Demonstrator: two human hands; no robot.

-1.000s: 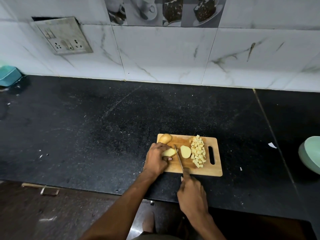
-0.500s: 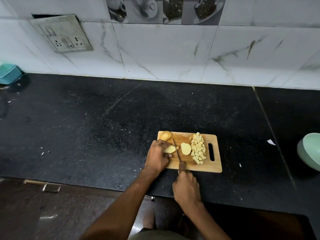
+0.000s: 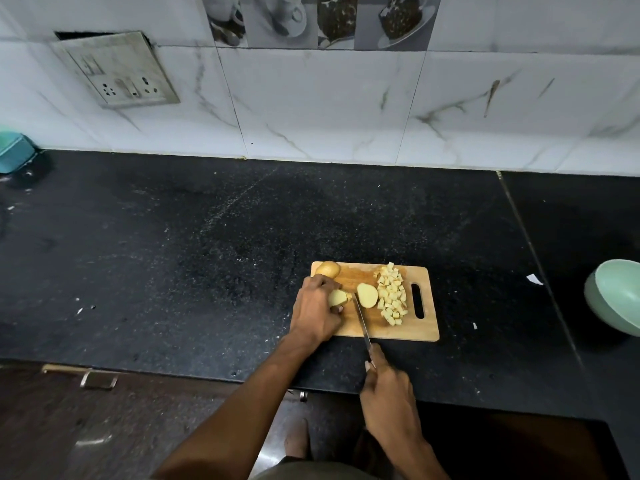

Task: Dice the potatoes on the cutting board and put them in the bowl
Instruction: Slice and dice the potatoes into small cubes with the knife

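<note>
Head view: black speckled countertop (image 3: 207,258), white marble-tiled wall (image 3: 329,105).

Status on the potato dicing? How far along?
Done: a pile of diced cubes sits on the cutting board. In hand: left hand holds a potato piece, right hand grips the knife. Left: cut half, whole potato, and moving everything into the green bowl.

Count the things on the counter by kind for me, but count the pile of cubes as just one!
Board: 1
Knife: 1
Whole potato: 1
Potato halves: 2
Cube pile: 1
Green bowl: 1
Teal tub: 1
Total: 8
</note>
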